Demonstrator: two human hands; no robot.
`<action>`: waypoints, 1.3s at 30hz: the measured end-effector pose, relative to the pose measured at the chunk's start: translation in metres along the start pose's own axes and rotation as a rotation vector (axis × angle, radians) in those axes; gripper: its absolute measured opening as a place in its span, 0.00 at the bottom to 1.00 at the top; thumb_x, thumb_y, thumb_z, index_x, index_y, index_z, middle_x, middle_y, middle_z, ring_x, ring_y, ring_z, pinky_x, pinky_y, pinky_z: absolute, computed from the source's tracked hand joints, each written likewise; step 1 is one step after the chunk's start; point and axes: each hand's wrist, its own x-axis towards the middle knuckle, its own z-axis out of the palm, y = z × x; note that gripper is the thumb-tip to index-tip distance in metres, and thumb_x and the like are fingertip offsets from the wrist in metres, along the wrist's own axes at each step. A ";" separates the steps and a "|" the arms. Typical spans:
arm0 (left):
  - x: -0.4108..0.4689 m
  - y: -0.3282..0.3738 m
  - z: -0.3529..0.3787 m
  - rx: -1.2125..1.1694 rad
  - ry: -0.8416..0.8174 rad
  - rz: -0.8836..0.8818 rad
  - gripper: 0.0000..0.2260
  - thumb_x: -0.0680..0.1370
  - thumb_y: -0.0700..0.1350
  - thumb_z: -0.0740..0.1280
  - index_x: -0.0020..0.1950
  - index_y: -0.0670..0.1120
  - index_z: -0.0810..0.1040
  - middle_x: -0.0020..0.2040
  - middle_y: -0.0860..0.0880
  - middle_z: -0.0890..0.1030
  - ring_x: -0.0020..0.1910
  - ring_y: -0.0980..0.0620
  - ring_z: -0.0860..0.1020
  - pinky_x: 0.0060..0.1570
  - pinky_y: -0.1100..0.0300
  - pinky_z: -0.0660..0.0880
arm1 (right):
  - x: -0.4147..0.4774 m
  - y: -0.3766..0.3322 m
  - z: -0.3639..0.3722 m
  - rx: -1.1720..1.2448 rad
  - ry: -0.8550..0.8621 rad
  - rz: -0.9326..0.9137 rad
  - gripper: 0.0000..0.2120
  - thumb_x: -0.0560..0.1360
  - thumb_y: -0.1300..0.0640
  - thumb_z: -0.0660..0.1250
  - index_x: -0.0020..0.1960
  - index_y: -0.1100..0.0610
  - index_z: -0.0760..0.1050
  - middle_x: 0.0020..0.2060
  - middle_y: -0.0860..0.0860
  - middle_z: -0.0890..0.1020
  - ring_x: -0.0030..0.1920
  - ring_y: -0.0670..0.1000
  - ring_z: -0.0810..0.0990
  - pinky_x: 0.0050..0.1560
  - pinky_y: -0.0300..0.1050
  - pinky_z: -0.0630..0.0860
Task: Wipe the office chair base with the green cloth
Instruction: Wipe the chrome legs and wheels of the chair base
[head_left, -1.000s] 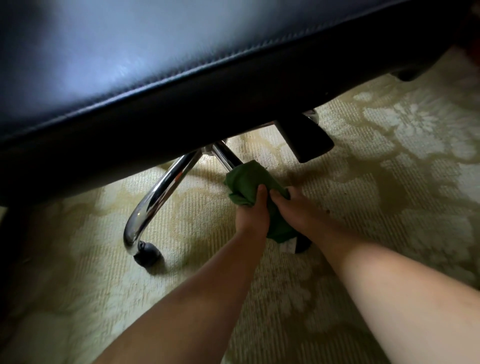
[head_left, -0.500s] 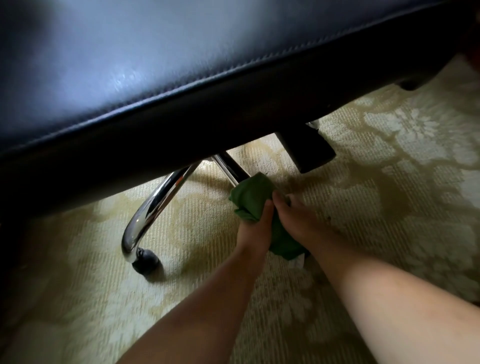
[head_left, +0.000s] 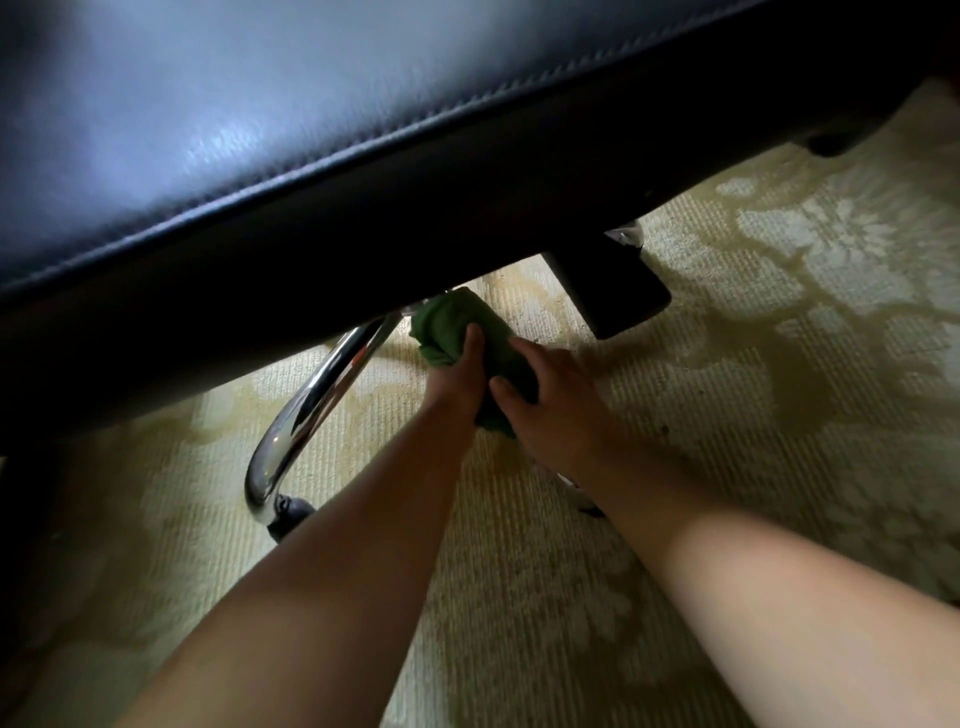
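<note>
left hand (head_left: 457, 379): fingers curled round green cloth (head_left: 454, 322) | right hand (head_left: 550, 408): grasps same cloth | cloth: bunched just beside chrome chair base (head_left: 311, 410) leg, under black seat (head_left: 260, 130) edge, above carpet (head_left: 727, 415)

A pale carpet (head_left: 727, 467) with a flower pattern covers the floor. A black leather seat (head_left: 260, 130) with a stitched seam fills the top.
</note>
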 end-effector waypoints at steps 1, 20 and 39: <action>0.003 0.005 -0.001 0.003 0.004 -0.009 0.32 0.81 0.66 0.65 0.76 0.44 0.71 0.65 0.42 0.82 0.62 0.41 0.82 0.64 0.43 0.80 | -0.002 -0.001 0.000 -0.007 -0.002 -0.014 0.30 0.82 0.42 0.62 0.81 0.48 0.61 0.74 0.55 0.68 0.72 0.55 0.71 0.71 0.57 0.73; 0.023 0.018 -0.006 0.025 0.099 0.041 0.31 0.81 0.64 0.67 0.76 0.45 0.69 0.64 0.44 0.80 0.63 0.40 0.81 0.64 0.42 0.80 | -0.008 0.025 -0.014 -0.070 0.027 -0.078 0.23 0.81 0.44 0.64 0.74 0.48 0.68 0.66 0.54 0.74 0.62 0.51 0.73 0.57 0.46 0.69; -0.045 -0.052 0.031 0.140 0.102 0.063 0.21 0.83 0.62 0.64 0.62 0.45 0.80 0.50 0.45 0.85 0.44 0.50 0.83 0.39 0.58 0.78 | 0.004 0.035 -0.013 0.027 0.056 0.185 0.24 0.83 0.38 0.57 0.74 0.49 0.70 0.68 0.57 0.76 0.65 0.57 0.77 0.60 0.51 0.75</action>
